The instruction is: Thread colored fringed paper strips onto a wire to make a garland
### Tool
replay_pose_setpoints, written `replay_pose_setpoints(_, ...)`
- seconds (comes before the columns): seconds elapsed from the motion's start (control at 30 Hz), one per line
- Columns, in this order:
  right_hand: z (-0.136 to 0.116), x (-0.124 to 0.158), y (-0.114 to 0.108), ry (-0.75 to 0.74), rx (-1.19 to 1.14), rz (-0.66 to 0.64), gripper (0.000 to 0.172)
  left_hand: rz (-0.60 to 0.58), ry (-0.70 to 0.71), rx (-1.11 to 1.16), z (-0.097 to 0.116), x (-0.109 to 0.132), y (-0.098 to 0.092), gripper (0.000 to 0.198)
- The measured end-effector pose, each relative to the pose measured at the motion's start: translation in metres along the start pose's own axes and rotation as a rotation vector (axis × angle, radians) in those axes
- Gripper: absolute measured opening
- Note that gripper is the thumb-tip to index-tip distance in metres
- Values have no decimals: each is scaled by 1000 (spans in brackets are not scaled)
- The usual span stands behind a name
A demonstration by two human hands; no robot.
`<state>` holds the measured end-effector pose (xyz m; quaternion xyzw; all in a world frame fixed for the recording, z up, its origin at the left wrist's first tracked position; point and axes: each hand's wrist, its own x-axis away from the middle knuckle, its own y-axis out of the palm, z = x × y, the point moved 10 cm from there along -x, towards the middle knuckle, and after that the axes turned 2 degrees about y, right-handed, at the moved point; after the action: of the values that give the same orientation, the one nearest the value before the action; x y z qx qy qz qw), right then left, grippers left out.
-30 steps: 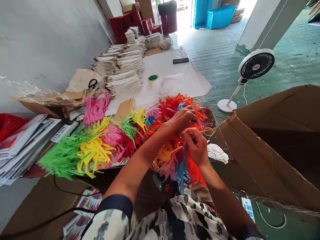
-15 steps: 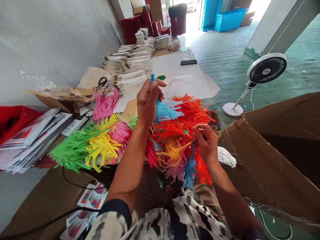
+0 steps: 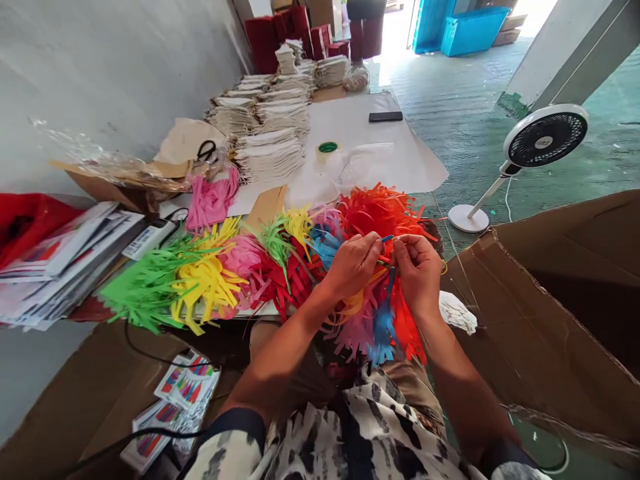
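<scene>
My left hand is closed around a blue paper tassel, whose twisted tip sticks out past my fingertips. Right beside it, my right hand pinches the string of a tassel garland; the string itself is mostly hidden by my fingers. Below the hands hang a blue tassel, a pink tassel and a red-orange tassel. Behind them lies a heap of red-orange tassels. Green tassels and yellow tassels spread along the table's front edge to the left.
Stacks of white bundles line the wall side of the table. A tape roll, a phone and black scissors lie farther back. An open cardboard box stands at the right, near a fan. Printed packets sit lower left.
My left hand has come down and to the right with the blue tassel, from above the heap to meet my right hand. The right hand stays nearly in place.
</scene>
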<state>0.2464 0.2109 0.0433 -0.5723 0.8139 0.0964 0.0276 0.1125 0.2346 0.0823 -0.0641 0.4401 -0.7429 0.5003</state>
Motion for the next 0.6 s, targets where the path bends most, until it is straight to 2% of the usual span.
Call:
replay_pose_setpoints(0.13, 0, 0, 0, -9, 23, 4, 39, 17, 2, -34, 3, 0, 1, 39)
replay_pose_setpoints(0.33, 0, 1, 2, -9, 46, -22, 42, 65, -29, -110, 4, 3, -1, 30)
replay_pose_setpoints(0.6, 3, 3, 2, 14, 14, -6, 36, 59, 7, -435, 23, 8, 0, 24)
